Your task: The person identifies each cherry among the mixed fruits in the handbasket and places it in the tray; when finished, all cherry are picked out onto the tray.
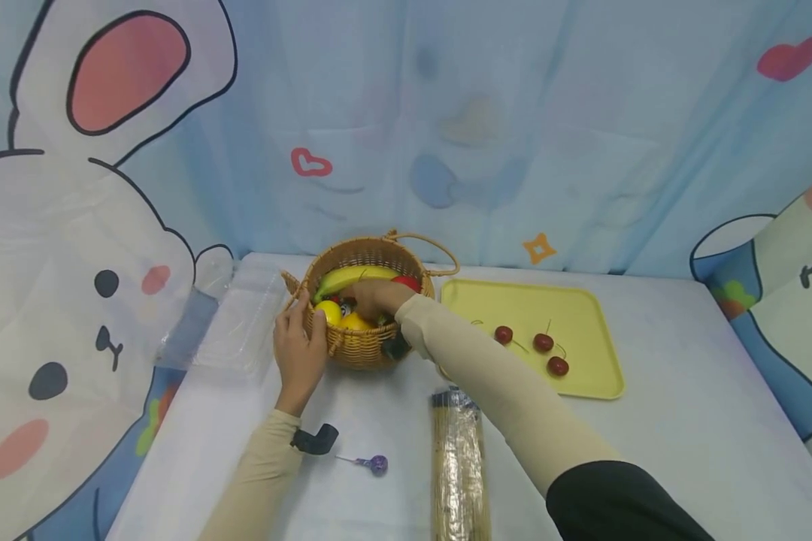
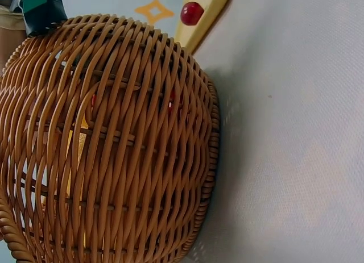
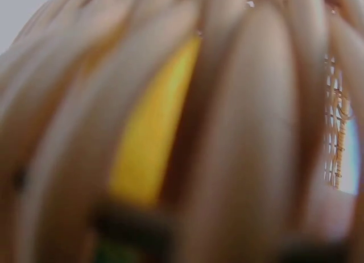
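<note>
A round wicker basket (image 1: 362, 353) stands near the back of the table. Inside lie a banana (image 1: 341, 279), a yellow lemon-like fruit (image 1: 329, 310), an orange-yellow fruit (image 1: 355, 322) and a red fruit (image 1: 407, 283). My left hand (image 1: 301, 349) grips the basket's left front rim. My right hand (image 1: 374, 295) reaches down into the basket among the fruit; its fingertips are hidden. Woven wicker (image 2: 119, 143) fills much of the left wrist view. Blurred wicker strands (image 3: 244, 138) cross the right wrist view, with something yellow (image 3: 156, 126) behind them.
Right of the basket is a yellow tray (image 1: 528, 300) with dark red cherries (image 1: 543, 343). In front lie a purple-wrapped lollipop (image 1: 379, 465) and a wrapped bundle of thin sticks (image 1: 459, 466). Clear plastic packaging (image 1: 233, 323) sits at left. A printed curtain (image 1: 379, 90) hangs behind.
</note>
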Action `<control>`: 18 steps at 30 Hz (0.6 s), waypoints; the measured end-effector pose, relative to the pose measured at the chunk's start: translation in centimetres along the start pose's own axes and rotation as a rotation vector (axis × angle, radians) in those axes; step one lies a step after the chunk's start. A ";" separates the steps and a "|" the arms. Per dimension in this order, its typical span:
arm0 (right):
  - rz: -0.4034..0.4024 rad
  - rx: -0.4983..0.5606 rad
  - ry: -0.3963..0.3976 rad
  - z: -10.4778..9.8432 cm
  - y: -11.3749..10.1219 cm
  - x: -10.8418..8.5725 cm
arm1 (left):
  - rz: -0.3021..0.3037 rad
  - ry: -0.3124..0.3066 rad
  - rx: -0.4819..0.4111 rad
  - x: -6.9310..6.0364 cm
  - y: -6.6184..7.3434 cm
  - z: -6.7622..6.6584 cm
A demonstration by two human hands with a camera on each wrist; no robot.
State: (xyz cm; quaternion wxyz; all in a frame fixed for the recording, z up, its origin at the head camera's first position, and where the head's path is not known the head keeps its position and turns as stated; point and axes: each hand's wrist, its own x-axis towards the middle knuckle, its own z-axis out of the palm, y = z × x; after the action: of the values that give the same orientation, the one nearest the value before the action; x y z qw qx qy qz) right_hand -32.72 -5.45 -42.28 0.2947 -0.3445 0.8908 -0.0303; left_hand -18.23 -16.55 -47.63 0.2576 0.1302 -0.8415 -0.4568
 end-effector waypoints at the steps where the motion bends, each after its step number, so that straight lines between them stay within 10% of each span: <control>1: -0.008 -0.002 0.027 0.1 0.1 0.1 | 0.000 0.002 0.000 0.0 0.0 0.0; 18: -0.114 0.018 0.641 -0.3 0.2 -2.5 | -0.005 0.000 0.004 0.2 -0.1 0.0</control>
State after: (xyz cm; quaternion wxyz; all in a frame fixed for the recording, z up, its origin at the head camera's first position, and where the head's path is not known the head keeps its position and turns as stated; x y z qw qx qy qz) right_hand -31.48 -3.75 -40.82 0.0000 -0.3642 0.9172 -0.1614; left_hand -18.36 -16.70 -47.61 0.2563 0.1329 -0.8420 -0.4558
